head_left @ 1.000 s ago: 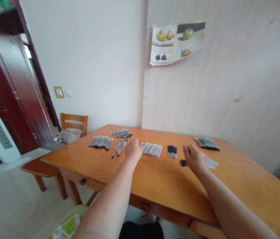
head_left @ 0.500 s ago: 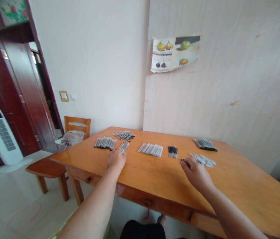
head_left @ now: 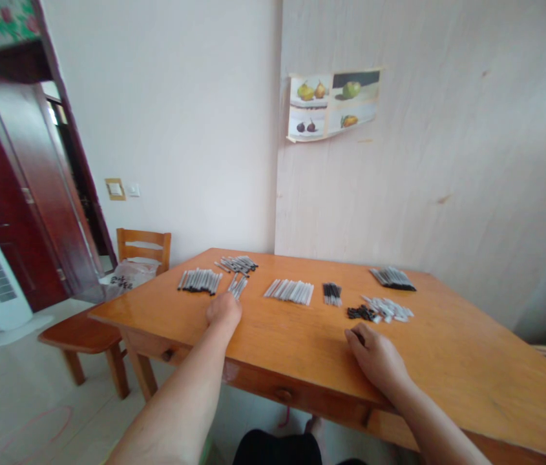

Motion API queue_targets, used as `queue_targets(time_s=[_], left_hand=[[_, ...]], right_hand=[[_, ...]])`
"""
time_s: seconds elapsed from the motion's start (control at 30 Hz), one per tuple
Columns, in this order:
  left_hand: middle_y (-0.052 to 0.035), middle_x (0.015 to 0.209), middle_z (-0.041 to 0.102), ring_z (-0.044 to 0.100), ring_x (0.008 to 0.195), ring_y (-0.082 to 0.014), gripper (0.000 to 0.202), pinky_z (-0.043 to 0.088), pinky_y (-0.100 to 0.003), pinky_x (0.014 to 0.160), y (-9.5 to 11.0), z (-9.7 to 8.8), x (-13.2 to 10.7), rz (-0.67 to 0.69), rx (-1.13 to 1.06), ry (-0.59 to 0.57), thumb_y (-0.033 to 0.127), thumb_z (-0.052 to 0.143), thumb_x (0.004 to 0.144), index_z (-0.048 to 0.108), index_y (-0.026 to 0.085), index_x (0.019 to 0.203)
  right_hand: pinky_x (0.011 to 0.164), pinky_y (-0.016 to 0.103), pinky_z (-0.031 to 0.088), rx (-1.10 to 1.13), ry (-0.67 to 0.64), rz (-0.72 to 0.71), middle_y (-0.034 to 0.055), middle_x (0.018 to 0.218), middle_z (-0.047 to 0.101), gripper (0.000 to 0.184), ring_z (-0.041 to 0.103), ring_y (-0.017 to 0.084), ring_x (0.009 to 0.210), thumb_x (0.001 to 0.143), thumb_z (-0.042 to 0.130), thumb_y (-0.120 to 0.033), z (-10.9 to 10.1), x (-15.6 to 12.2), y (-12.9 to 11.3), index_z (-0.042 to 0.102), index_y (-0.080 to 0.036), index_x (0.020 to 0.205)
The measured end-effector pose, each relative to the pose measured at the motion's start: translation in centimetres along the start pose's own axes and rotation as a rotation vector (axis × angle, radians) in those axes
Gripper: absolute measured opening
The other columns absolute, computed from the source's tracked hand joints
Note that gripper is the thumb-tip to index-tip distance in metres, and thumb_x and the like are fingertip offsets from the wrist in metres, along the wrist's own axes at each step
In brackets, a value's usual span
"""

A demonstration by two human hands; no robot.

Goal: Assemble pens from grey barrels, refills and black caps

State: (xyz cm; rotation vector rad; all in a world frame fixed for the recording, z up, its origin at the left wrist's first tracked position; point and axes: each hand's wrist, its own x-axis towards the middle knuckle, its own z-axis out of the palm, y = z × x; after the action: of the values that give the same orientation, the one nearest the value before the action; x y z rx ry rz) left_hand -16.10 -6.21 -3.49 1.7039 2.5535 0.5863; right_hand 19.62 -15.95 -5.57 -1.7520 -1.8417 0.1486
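Observation:
My left hand (head_left: 225, 312) rests closed on the wooden table, its fingers curled in and mostly hidden. Just beyond its knuckles lies a small bunch of clear pen parts (head_left: 238, 286). To its left is a row of clear tubes with black ends (head_left: 199, 281), and behind is a looser pile of similar tubes (head_left: 237, 264). My right hand (head_left: 375, 352) is curled closed near the front edge, thumb against forefinger; whatever it may hold is hidden. Beyond it sit small black pieces (head_left: 360, 312) and a heap of clear-white pieces (head_left: 389, 309).
On the table (head_left: 296, 349) lie a row of clear tubes (head_left: 289, 291), a short row of black-and-clear sticks (head_left: 332, 294) and a dark-edged bundle (head_left: 393, 278) at the back right. A chair (head_left: 144, 245) carrying a plastic bag (head_left: 130, 274) stands left; a wall is behind.
My right hand has drawn back towards the table's front edge, uncovering the small black pieces. My left hand has shifted slightly back from the small bunch. The view has turned a little right.

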Motion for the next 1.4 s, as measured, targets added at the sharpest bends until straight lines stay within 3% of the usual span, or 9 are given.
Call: queue_targets(time_s=[0.1, 0.23, 0.37, 0.53, 0.73, 0.87, 1.1, 1.23, 1.4], left_hand=[[-0.0181, 0.105, 0.066, 0.062, 0.097, -0.0300, 0.028, 0.046, -0.039, 0.078, 0.1, -0.3, -0.4, 0.001, -0.003, 0.002, 0.030, 0.045, 0.085, 0.066, 0.015, 0.098], [-0.0155, 0.104, 0.066, 0.063, 0.093, -0.0273, 0.029, 0.047, -0.036, 0.075, 0.8, -0.8, -1.9, 0.024, -0.007, 0.037, 0.034, 0.042, 0.087, 0.064, 0.018, 0.098], [-0.0108, 0.095, 0.067, 0.063, 0.089, -0.0237, 0.027, 0.045, -0.032, 0.072, 2.5, -0.8, -4.2, 0.194, -0.080, 0.116, 0.038, 0.042, 0.088, 0.062, 0.021, 0.093], [-0.0067, 0.096, 0.065, 0.060, 0.089, -0.0180, 0.021, 0.041, -0.027, 0.073, 5.4, 0.0, -7.9, 0.513, -0.248, 0.117, 0.034, 0.042, 0.090, 0.058, 0.022, 0.094], [-0.0062, 0.098, 0.064, 0.058, 0.092, -0.0178, 0.017, 0.040, -0.027, 0.079, 7.8, -0.2, -11.6, 0.683, -0.312, -0.029, 0.030, 0.044, 0.090, 0.058, 0.022, 0.093], [-0.0059, 0.098, 0.064, 0.057, 0.092, -0.0173, 0.016, 0.040, -0.027, 0.079, 8.4, 0.0, -12.4, 0.769, -0.333, -0.059, 0.030, 0.044, 0.090, 0.057, 0.022, 0.092], [-0.0051, 0.097, 0.065, 0.059, 0.090, -0.0177, 0.018, 0.042, -0.028, 0.079, 9.8, 0.4, -13.4, 0.775, -0.348, -0.113, 0.032, 0.049, 0.088, 0.057, 0.022, 0.100], [-0.0048, 0.105, 0.064, 0.059, 0.096, -0.0181, 0.024, 0.041, -0.027, 0.082, 10.8, 0.4, -14.3, 0.876, -0.330, -0.119, 0.035, 0.046, 0.089, 0.058, 0.025, 0.107], [-0.0056, 0.100, 0.064, 0.060, 0.088, -0.0189, 0.031, 0.042, -0.027, 0.074, 11.5, 0.6, -15.0, 0.961, -0.254, -0.120, 0.039, 0.035, 0.093, 0.060, 0.027, 0.107]], right_hand=[[0.056, 0.025, 0.028, -0.006, 0.015, 0.002, 0.0032, 0.068, 0.062, 0.030, 0.057, 0.017, 0.065, 0.089, 0.039, -0.043, -0.1, 0.0, -0.1, 0.050, -0.022, 0.071], [0.056, 0.025, 0.028, 0.006, 0.042, 0.011, 0.0033, 0.066, 0.061, 0.031, 0.056, 0.017, 0.064, 0.088, 0.040, -0.043, -0.1, 0.0, -0.1, 0.050, -0.021, 0.069], [0.059, 0.026, 0.032, 0.106, 0.065, -0.009, 0.0023, 0.065, 0.060, 0.029, 0.056, 0.017, 0.065, 0.086, 0.042, -0.042, 0.2, 0.3, -0.3, 0.051, -0.021, 0.069], [0.058, 0.026, 0.037, 0.505, 0.081, 0.017, 0.0022, 0.067, 0.061, 0.032, 0.054, 0.016, 0.063, 0.083, 0.048, -0.048, 0.8, 1.0, -1.4, 0.059, -0.019, 0.077], [0.044, 0.022, 0.033, 1.027, 0.099, 0.210, 0.0033, 0.068, 0.061, 0.042, 0.045, 0.009, 0.049, 0.079, 0.051, -0.059, 0.1, 2.0, -2.4, 0.056, -0.017, 0.074], [0.041, 0.019, 0.027, 1.205, 0.099, 0.283, -0.0009, 0.062, 0.056, 0.035, 0.039, 0.006, 0.044, 0.073, 0.063, -0.051, -0.2, 2.4, -1.9, 0.051, -0.018, 0.071], [0.041, 0.019, 0.029, 1.324, 0.101, 0.318, -0.0008, 0.062, 0.057, 0.031, 0.041, 0.006, 0.047, 0.068, 0.069, -0.042, 0.1, 1.5, -1.0, 0.050, -0.019, 0.073], [0.040, 0.019, 0.027, 1.320, 0.080, 0.267, -0.0009, 0.063, 0.057, 0.030, 0.041, 0.006, 0.047, 0.070, 0.067, -0.042, -0.2, 0.4, -1.5, 0.049, -0.018, 0.073], [0.037, 0.017, 0.021, 1.325, 0.045, 0.275, -0.0036, 0.059, 0.052, 0.035, 0.035, 0.004, 0.043, 0.068, 0.071, -0.044, -1.1, -0.2, -1.1, 0.047, -0.018, 0.072]])
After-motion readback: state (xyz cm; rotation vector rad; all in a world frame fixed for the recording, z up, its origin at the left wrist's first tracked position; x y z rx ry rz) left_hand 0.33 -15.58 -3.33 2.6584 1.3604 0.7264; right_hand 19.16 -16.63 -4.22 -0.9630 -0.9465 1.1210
